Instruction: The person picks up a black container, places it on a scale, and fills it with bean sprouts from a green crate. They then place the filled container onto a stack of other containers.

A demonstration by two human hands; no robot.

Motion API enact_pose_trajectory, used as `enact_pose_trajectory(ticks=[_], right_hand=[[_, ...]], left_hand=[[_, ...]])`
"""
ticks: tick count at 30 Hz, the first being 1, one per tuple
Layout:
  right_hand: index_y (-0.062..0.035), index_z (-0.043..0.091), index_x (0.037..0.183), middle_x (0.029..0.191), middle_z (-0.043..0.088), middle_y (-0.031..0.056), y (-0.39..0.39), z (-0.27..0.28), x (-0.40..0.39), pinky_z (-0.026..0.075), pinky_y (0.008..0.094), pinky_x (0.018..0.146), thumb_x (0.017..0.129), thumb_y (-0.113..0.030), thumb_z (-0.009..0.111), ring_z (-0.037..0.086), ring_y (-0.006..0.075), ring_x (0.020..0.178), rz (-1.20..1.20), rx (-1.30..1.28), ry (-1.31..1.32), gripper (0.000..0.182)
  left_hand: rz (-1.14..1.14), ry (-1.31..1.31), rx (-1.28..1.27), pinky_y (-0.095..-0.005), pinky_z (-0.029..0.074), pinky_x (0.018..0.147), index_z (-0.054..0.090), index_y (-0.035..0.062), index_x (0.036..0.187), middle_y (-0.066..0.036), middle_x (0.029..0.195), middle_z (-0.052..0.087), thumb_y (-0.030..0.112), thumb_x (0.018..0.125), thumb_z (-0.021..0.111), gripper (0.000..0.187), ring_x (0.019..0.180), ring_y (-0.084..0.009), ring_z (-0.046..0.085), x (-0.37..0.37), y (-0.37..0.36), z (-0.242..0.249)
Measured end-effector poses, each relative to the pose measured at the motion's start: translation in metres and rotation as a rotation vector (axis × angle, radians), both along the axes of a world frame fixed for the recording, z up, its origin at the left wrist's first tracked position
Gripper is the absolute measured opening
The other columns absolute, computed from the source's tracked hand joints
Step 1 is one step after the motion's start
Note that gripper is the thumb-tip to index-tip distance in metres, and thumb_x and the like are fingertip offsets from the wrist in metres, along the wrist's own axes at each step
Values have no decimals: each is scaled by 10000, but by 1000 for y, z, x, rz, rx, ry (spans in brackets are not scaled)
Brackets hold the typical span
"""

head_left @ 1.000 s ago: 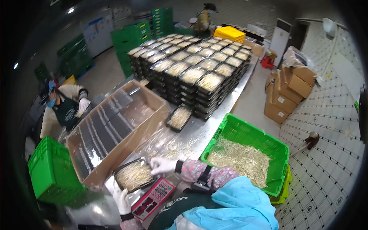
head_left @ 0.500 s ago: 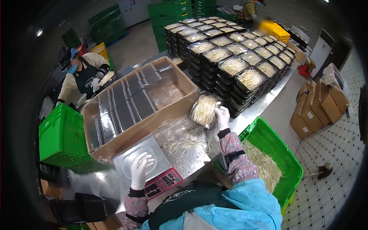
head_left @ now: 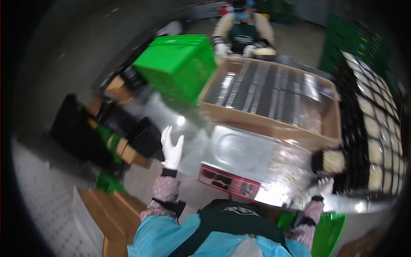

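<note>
One spread left hand [head_left: 172, 150] and a right hand [head_left: 326, 186], grip unclear, flank an illegibly labelled scale [head_left: 240, 150].

Food-packing workshop: stacked filled trays [head_left: 371, 128]

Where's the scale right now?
In the head view, the scale sits near the centre, right of the left hand and on the near side of the cardboard box.

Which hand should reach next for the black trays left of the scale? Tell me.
Likely the left hand: open and near the black trays, while the right hand sits beyond the scale.
</note>
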State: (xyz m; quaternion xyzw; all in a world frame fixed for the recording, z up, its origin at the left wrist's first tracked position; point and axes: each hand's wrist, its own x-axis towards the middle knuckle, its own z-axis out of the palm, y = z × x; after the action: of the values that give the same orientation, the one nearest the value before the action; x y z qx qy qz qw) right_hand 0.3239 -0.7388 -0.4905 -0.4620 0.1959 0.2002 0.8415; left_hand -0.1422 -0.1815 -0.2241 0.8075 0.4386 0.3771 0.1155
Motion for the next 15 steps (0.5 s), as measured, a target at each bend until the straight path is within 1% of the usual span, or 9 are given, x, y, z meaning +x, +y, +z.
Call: enact_pose_trajectory(ticks=[1, 2, 4, 7, 8, 9, 11, 12, 15], right_hand=[[-31, 144, 1513, 1538, 223, 231, 21, 27, -25, 271, 528, 1114, 974, -501, 431, 247, 386, 1415, -159, -86, 10, 771], [-35, 206, 1506, 1515, 282, 232, 22, 13, -27, 266, 516, 1112, 964, -502, 461, 300, 385, 1387, -237, -122, -30, 760], [-56, 298, 1479, 1471, 373, 178, 33, 34, -41, 315, 464, 1073, 956, -495, 490, 399, 335, 1311, -256, -198, -57, 709], [-82, 360, 1453, 1418, 439, 109, 60, 43, -41, 363, 416, 1021, 951, -490, 505, 465, 265, 1221, -216, -204, -68, 663], [-91, 394, 1438, 1386, 472, 70, 63, 45, -41, 388, 387, 989, 949, -489, 509, 490, 223, 1172, -197, -198, -68, 641], [-129, 431, 1420, 1399, 462, 75, 80, 55, -46, 378, 374, 1000, 944, -469, 519, 495, 222, 1166, -176, -185, -50, 592], [-118, 489, 1373, 1342, 485, 76, 111, 77, -65, 405, 370, 956, 937, -426, 540, 506, 210, 1108, -81, -236, -126, 536], [-105, 524, 1335, 1259, 519, 69, 123, 81, -73, 431, 349, 877, 933, -396, 551, 519, 192, 1034, -31, -238, -171, 496], [-89, 605, 1221, 956, 576, 11, 159, 97, -107, 429, 269, 625, 928, -326, 579, 517, 120, 772, 83, -128, -302, 378]], left_hand=[[125, 92, 174, -479, 253, 1126, 426, -17, 1365, -213, 1451, 367, 244, 815, 729, 680, 1396, -391, 260, -22, 23, 4], [280, 187, 243, -513, 217, 1131, 390, -12, 1391, -213, 1484, 310, 293, 809, 726, 738, 1404, -421, 209, -40, 42, 17], [475, 343, 297, -599, 153, 1123, 288, -11, 1448, -215, 1540, 195, 399, 826, 684, 844, 1413, -475, 125, -78, 81, 30], [466, 666, 250, -599, 200, 1107, 395, -24, 1400, -227, 1467, 364, 436, 922, 547, 680, 1380, -454, 256, -124, 128, 10], [433, 741, 212, -604, 198, 1105, 440, -16, 1371, -213, 1387, 472, 413, 946, 502, 607, 1341, -447, 332, -134, 138, -2], [420, 796, 168, -581, 264, 1082, 531, 9, 1287, -184, 1269, 571, 330, 934, 508, 478, 1244, -388, 470, -139, 146, -10], [397, 751, -31, -525, 344, 1037, 633, 55, 1162, -141, 1097, 667, 276, 923, 516, 346, 1077, -327, 600, -149, 164, -16], [326, 604, 52, -449, 429, 957, 695, 91, 1046, -115, 976, 701, 252, 904, 541, 264, 943, -304, 650, -149, 165, -13], [248, 238, 27, -404, 510, 783, 725, 95, 881, -127, 880, 695, 244, 803, 672, 176, 851, -314, 663, -140, 171, 1]])
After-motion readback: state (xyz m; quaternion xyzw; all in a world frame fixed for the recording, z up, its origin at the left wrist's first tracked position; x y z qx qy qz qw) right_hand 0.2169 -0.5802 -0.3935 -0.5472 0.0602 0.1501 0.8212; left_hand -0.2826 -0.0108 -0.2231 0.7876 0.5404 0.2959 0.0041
